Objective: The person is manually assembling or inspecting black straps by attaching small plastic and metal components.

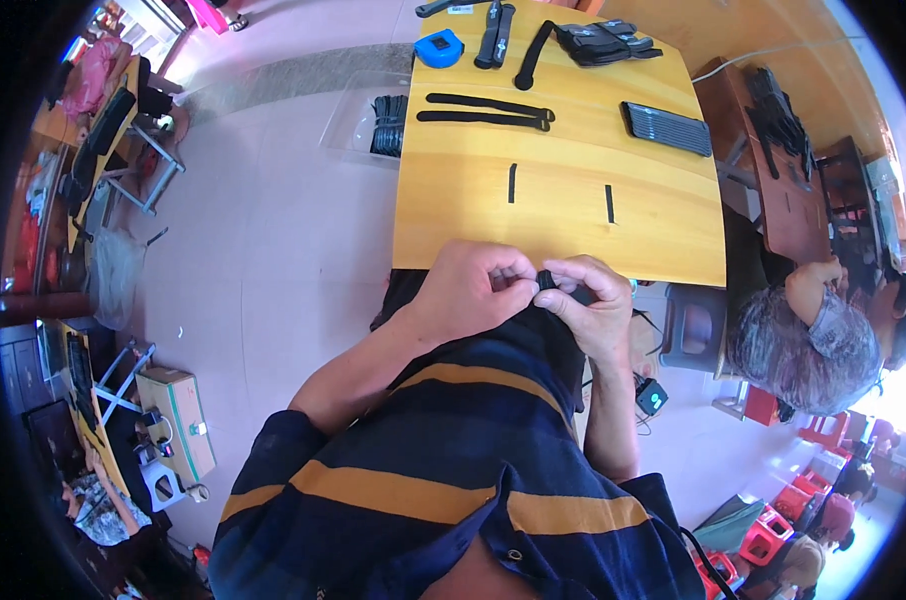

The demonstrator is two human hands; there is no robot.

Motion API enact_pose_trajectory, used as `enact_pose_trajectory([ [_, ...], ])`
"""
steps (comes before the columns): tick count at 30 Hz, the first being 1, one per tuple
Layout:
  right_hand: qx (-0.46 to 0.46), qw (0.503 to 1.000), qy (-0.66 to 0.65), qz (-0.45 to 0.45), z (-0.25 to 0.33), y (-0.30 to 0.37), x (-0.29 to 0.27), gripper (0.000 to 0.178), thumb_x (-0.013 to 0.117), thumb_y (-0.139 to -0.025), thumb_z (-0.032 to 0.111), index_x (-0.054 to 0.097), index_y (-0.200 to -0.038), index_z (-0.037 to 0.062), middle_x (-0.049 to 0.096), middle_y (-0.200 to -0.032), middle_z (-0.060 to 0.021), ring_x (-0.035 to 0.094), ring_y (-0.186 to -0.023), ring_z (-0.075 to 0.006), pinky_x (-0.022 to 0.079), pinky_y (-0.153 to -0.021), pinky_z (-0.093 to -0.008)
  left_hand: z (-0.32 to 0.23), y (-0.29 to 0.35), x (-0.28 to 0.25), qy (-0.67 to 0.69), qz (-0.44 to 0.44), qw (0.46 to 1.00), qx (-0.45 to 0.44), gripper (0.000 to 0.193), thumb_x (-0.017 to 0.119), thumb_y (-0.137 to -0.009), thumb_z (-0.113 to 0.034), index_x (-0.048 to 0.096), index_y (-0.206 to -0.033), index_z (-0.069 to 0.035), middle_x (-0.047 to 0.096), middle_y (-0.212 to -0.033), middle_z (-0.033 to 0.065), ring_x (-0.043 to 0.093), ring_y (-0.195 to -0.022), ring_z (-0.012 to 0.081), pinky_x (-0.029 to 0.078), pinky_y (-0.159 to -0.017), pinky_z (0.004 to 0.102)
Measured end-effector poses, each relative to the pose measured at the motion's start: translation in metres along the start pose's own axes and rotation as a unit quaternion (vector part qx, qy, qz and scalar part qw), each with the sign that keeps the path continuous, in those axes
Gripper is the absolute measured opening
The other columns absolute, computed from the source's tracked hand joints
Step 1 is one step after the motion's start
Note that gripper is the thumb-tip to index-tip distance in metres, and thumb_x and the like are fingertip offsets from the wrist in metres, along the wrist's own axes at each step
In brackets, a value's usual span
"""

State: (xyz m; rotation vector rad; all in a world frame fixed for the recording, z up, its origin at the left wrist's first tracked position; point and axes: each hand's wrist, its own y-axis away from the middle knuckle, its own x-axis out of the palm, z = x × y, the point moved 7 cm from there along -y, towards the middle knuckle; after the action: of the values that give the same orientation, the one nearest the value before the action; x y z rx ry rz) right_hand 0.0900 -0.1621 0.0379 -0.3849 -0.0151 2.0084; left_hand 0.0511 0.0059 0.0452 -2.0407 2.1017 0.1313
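Close to my body, at the table's near edge, both my hands meet on a small black strap (545,281), of which only a short folded piece shows. My left hand (476,287) pinches it from the left, thumb against curled fingers. From the right, my right hand (595,300) grips it between thumb and fingertips. Ahead of them on the yellow wooden table (563,235) lie two short black strips, a left one (513,183) and a right one (609,204). Farther off, two long black straps (483,110) with looped right ends lie side by side.
A blue tape measure (439,48), a strap bundle (495,36), a single strap (535,55) and a bigger bundle (605,43) are at the far side. A ribbed black pack (665,130) lies right. Left of the table stands a clear bin (338,125). A person (808,345) sits at right.
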Motion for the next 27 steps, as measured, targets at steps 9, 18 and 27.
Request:
enact_pose_trajectory([
  [9,-0.012,0.999,0.048,0.012,0.001,0.0,0.008,0.037,0.091,-0.069,0.009,0.078,-0.105,0.0059,0.072,-0.085,-0.0036,0.06,-0.073,-0.0113,0.049,-0.067,-0.0259,0.013,0.004,0.003,0.015,0.003,1.0,-0.023,0.002,0.071,-0.081,-0.001,0.07,-0.082,0.0,0.064,-0.065,0.0004,0.055,-0.06,0.0037,0.045,-0.055,0.0231],
  [18,-0.011,0.996,0.079,0.027,0.0,0.003,0.014,0.034,0.09,-0.07,0.009,0.079,-0.102,0.0062,0.074,-0.085,-0.0053,0.064,-0.072,-0.0133,0.051,-0.066,-0.0268,0.033,0.007,0.008,0.038,0.017,0.997,-0.071,0.004,0.07,-0.075,-0.003,0.067,-0.076,-0.001,0.061,-0.06,0.0059,0.054,-0.054,0.01,0.043,-0.052,0.0289],
  [27,-0.008,0.998,0.054,0.011,-0.014,0.007,0.017,0.032,0.088,-0.073,0.005,0.079,-0.103,0.0052,0.073,-0.084,-0.0052,0.064,-0.073,-0.0117,0.051,-0.067,-0.0264,0.049,0.009,0.018,0.101,0.03,0.992,-0.075,0.008,0.065,-0.081,0.002,0.06,-0.076,-0.001,0.049,-0.064,-0.0061,0.042,-0.06,0.001,0.033,-0.052,0.0239],
])
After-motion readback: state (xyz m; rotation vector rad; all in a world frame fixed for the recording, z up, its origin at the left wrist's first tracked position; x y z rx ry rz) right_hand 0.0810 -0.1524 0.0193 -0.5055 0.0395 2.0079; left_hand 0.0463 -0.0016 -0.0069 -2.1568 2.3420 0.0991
